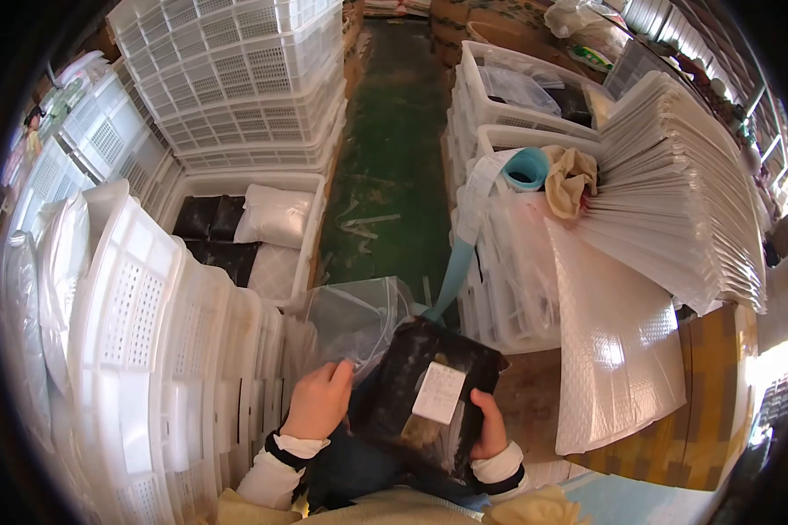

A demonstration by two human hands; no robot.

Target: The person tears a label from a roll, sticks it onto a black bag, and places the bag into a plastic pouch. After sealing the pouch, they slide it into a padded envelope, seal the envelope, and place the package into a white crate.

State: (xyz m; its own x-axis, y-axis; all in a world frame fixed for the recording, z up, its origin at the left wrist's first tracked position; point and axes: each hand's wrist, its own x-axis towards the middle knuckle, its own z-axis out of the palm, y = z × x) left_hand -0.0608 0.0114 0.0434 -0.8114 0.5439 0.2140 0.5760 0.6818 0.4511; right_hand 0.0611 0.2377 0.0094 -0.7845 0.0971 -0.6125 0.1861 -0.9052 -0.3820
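Observation:
My right hand (488,426) grips the right side of a black plastic-wrapped package (383,394), thumb on top and fingers hidden underneath. A white printed label (439,394) is stuck on its face; the print is too small to read. To the left, my left hand (317,402) has its fingers curled together on the near edge of a clear plastic bag (350,315). This bag lies just beyond the package, its far end spread open. What sits between the left fingertips is partly hidden.
Stacked white crates (228,70) stand at the left, one holding black and white packages (276,214). Padded mailers (665,184) fan out at the right, near a blue tape roll with a label strip (527,166). A green floor aisle (385,131) runs between.

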